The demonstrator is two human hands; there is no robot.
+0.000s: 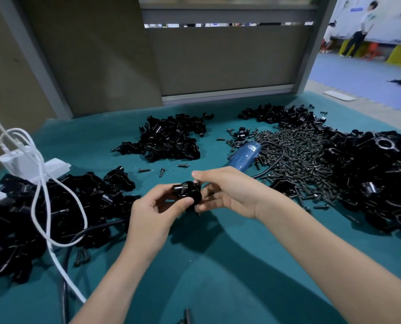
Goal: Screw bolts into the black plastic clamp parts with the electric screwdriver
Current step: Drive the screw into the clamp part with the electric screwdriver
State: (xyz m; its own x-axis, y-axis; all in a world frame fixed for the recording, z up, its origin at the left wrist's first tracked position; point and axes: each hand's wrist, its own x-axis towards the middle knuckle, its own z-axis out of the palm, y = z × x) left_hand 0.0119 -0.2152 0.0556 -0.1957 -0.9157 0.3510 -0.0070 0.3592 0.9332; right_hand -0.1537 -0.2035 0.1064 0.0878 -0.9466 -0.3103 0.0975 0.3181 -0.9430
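L hand (156, 208) grip closed round clamp (186, 192), held up over counter (218, 265), prob so its hole faces R hand (228, 194); R grip pinches clamp's right side, prob seating a bolt, too small to confirm; driver (244, 157) lies unheld beside bolt pile (295, 155), in easy reach.

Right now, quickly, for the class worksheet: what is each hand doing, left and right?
Left hand: grips the black clamp part.
Right hand: fingers at the same part; whether they grip it cannot be told.
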